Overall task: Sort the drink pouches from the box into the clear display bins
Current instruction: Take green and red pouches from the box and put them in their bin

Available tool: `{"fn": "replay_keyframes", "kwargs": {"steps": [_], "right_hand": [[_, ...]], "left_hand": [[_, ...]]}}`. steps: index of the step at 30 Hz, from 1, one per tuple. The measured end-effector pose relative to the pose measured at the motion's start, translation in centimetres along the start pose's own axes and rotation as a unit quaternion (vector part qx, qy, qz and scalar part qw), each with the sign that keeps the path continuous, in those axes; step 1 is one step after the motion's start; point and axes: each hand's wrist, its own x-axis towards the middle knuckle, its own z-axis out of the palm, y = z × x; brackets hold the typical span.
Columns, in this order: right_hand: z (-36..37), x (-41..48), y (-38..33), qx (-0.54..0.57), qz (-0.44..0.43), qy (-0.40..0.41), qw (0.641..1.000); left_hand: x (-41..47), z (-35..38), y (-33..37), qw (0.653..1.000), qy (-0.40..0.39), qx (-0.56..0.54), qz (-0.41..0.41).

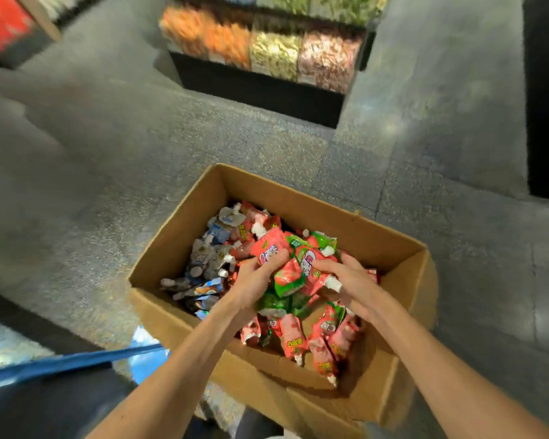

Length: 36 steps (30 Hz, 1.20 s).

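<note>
Both hands are down in the cardboard box on the speckled grey floor, and there's a scoop on. The left hand has its fingers curled around a fat bunch of red and green pouches, and the right hand clamps the same bunch from the other side, fingers wrapped over a pouch with a white screw cap. The handful sits just above the heap, inside the box walls, not lifted clear.

I'd say there's plenty left to do. The box is loaded: grey-blue pouches piled against its left wall, pink-red pouches spilling toward the near corner, and only a patch of bare cardboard showing at the front. The clear display bins stand well apart across the floor, on a black base. They look stocked with orange, yellow-green and pinkish packs, but they're too blurred to say how full, or which bin suits this bunch. So it's gather here, carry over there, and repeat many times.

As for materials, the pouches are glossy, crinkled film, soft-sided and slippery-looking, each with a stubby white spout. My guess is a loose armful like this could shed one on the way. The box is plain brown corrugated board, with its flaps folded down outside.
</note>
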Motion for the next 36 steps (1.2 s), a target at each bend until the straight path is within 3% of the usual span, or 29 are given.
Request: {"fn": "replay_keyframes", "kwargs": {"steps": [4,9,19,24,28,32,36], "right_hand": [[3.0,-3.9,-2.2,0.027,-0.018,-0.082,0.996],[7.0,-8.7,-4.3,-0.025,-0.025,-0.204,0.978],[21.3,-20.2,-4.1,-0.094,-0.016,-0.423,0.901],[29.5,-28.0,0.2,-0.127,0.009,-0.520,0.845],[33.9,-36.6,5.6,-0.124,-0.029,-0.609,0.783],[38.3,-38.0,13.5,-0.113,-0.012,-0.631,0.767],[41.0,-38.8,20.6,-0.089,0.029,-0.609,0.787]], "left_hand": [[-5.0,1.1,0.8,0.997,0.041,-0.056,0.039],[-11.2,0.6,1.8,0.988,0.079,-0.079,0.104],[-31.6,-7.1,2.9,0.945,0.181,-0.139,0.236],[-43.6,-11.4,-1.1,0.896,0.259,-0.186,0.309],[-52.8,-14.5,-6.2,0.865,0.287,-0.240,0.335],[-60.0,-16.7,-11.3,0.834,0.289,-0.299,0.363],[-63.9,-19.5,-16.7,0.817,0.308,-0.321,0.367]]}}
